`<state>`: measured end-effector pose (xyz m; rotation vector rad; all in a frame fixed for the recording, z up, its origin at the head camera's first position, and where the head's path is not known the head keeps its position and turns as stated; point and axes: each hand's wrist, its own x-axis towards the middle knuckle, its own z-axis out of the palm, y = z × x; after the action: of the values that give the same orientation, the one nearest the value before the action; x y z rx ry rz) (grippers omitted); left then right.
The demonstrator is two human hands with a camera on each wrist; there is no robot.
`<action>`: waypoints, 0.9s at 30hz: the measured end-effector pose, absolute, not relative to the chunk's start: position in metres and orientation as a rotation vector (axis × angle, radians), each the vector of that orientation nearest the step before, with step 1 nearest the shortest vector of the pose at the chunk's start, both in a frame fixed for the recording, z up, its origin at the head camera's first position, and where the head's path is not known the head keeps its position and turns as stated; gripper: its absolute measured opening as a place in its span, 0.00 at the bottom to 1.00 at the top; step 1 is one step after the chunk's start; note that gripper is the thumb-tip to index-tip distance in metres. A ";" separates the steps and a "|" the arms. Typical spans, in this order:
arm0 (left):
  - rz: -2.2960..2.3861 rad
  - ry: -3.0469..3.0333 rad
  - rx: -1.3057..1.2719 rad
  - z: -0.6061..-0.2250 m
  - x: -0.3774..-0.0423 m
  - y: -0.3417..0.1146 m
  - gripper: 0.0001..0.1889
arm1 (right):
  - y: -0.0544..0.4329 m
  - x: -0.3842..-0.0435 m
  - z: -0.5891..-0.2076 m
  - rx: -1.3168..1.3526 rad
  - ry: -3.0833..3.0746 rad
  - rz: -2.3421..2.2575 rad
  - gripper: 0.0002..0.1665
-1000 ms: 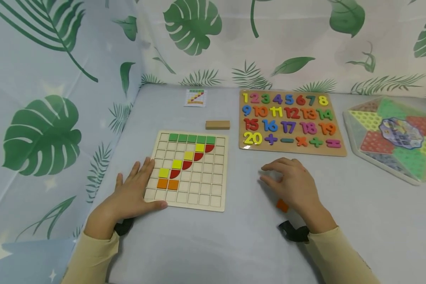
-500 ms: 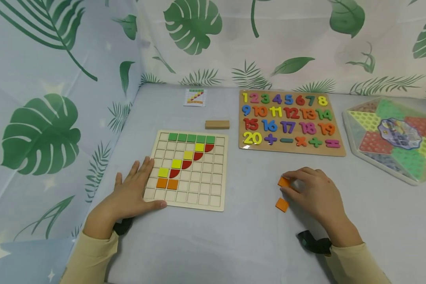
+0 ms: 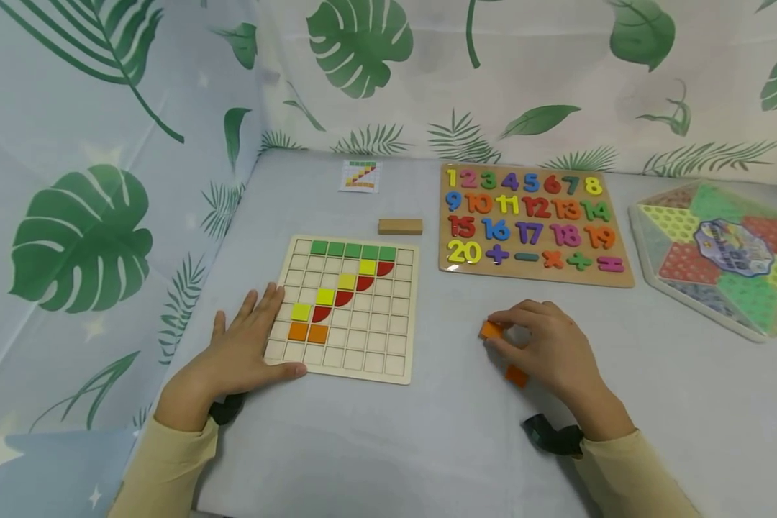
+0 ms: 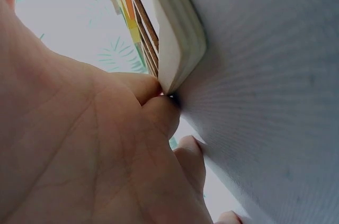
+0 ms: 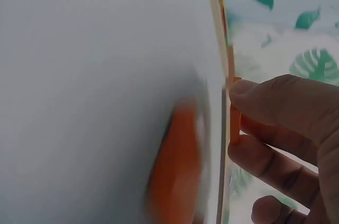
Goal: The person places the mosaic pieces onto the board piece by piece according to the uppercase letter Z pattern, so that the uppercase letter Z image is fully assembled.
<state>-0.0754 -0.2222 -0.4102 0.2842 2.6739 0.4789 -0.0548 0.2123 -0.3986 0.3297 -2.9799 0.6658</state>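
Note:
My left hand [image 3: 239, 363] lies spread at the left side of a square wooden grid board [image 3: 369, 352], fingertips along the left edge and thumb at the front corner. The left wrist view shows those fingers against the side of the board [image 4: 183, 38]. Green squares [image 3: 352, 250], yellow squares [image 3: 325, 296], red quarter-circles [image 3: 344, 298] and two orange squares [image 3: 307, 332] sit in its cells. My right hand [image 3: 547, 352] pinches an orange square tile [image 3: 490, 330] between thumb and fingers, right of the board. Another orange tile [image 3: 516, 375] lies on the table below that hand.
Behind the board are a wooden block [image 3: 400, 226] and a small pattern card [image 3: 360, 176] with a similar coloured design. A number puzzle board [image 3: 492, 272] stands at the back, with a hexagonal game box [image 3: 647, 266] to its right. Leaf-printed cloth [image 3: 427, 79] hangs behind.
My right hand came back to the right, took an orange tile between thumb and fingers, then moved left with it. My left hand stays at the board.

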 end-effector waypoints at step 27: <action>0.514 2.671 0.280 -0.407 -0.075 -0.221 0.69 | 0.032 -0.089 -0.406 0.947 -2.928 0.598 0.12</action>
<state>-0.0753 -0.2209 -0.4070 0.2799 2.6706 0.5137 -0.0890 0.0318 -0.4059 0.9467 -2.9281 0.5980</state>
